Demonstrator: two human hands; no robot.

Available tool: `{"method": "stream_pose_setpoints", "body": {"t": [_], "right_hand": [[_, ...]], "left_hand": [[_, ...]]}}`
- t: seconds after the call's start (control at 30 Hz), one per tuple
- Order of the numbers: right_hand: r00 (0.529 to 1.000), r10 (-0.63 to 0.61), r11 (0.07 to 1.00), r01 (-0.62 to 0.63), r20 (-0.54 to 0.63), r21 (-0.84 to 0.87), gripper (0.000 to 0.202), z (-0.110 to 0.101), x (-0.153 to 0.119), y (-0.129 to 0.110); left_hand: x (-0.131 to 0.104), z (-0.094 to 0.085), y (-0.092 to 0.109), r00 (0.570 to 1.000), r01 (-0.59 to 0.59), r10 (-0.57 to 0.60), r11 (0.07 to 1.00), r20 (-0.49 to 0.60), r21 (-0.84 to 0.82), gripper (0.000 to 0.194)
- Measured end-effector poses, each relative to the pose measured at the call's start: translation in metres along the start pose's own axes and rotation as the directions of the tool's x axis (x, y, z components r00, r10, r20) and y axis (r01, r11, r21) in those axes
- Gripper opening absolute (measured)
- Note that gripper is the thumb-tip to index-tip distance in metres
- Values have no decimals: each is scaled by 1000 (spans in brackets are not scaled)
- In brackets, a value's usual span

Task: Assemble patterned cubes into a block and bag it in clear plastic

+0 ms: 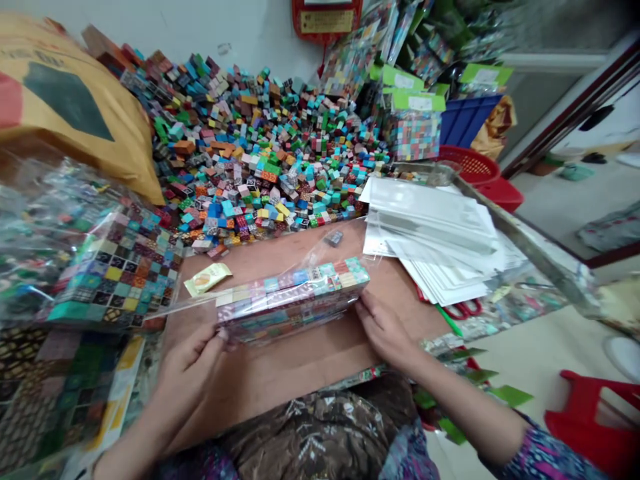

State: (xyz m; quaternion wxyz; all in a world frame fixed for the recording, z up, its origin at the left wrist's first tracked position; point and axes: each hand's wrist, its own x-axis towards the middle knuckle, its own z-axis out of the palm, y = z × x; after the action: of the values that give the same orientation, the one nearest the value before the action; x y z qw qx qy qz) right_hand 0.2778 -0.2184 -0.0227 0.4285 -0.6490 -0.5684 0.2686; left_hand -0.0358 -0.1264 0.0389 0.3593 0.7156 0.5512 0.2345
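Between my two hands is a long block of small colourful patterned cubes [295, 300], wrapped in clear plastic and tilted above a brown board [310, 373]. My left hand [195, 360] pinches its left end, where loose film stretches off to the left. At the right end, my right hand [383, 327] grips the lower corner with the fingers partly behind it. A small yellow-green packet [207, 279] lies on the board behind the block's left end. One loose grey cube [334, 237] sits near the board's back edge, by some clear film.
A large heap of loose patterned cubes [260, 147] fills the back. Bagged cube blocks [115, 267] and a yellow sack [75, 100] stand left. White cards in clear sleeves [435, 220] and red-handled scissors [465, 309] lie right. A red stool [590, 413] is on the floor.
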Motion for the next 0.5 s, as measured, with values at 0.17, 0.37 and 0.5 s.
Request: {"method": "stream_pose_setpoints", "body": {"t": [0.17, 0.37, 0.5], "right_hand": [[993, 56, 998, -59, -107, -23, 51, 22, -14, 1], [990, 133, 965, -118, -50, 234, 41, 4, -3, -5], [960, 275, 833, -267, 55, 485, 41, -10, 9, -5]], "left_hand": [[-12, 24, -1, 976, 192, -209, 958, -61, -211, 34], [-17, 30, -10, 927, 317, -368, 869, -69, -379, 47], [-20, 28, -18, 901, 321, -425, 787, -86, -527, 56]]}}
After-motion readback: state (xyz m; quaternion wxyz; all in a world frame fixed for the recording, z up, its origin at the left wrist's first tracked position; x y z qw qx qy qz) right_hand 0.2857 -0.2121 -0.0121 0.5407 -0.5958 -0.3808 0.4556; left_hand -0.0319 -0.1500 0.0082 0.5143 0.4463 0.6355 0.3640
